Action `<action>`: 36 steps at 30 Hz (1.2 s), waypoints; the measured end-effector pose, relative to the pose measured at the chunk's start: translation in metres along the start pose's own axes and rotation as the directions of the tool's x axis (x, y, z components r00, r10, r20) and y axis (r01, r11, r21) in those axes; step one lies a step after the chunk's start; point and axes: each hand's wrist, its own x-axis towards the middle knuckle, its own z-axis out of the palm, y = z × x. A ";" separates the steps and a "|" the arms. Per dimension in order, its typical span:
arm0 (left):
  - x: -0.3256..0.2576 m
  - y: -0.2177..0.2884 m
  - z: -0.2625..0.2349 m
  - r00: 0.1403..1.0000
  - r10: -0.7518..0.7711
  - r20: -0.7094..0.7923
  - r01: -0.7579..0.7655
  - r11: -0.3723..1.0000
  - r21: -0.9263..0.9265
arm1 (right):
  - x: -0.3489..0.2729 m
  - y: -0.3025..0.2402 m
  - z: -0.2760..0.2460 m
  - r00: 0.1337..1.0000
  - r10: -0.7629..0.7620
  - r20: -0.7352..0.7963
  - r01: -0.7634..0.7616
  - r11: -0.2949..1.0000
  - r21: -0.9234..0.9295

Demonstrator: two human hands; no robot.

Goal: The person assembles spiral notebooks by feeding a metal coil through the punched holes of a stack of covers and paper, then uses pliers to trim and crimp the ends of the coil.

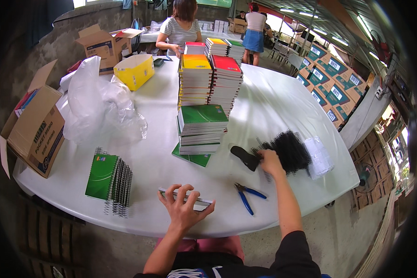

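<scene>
— Head view: what does each hand do?
— Left hand (183,209), fingers spread, clasps a thin notebook (186,198) by its edges at the white desk's (273,106) near edge. Right hand (269,161) reaches right, its grip closing on the black spiral coils (289,150).
— Anything between them?
— Blue-handled pliers (246,194), lying untouched.

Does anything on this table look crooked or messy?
Yes. The green-topped notebook stack sits askew: its lowest green books jut out at the left corner. Crumpled clear plastic sprawls nearby.
</scene>
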 end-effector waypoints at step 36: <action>-0.022 -0.022 0.023 0.995 -0.047 0.084 0.040 0.996 0.082 | -0.130 -0.168 -0.002 0.879 -0.309 0.363 -0.006 0.754 0.657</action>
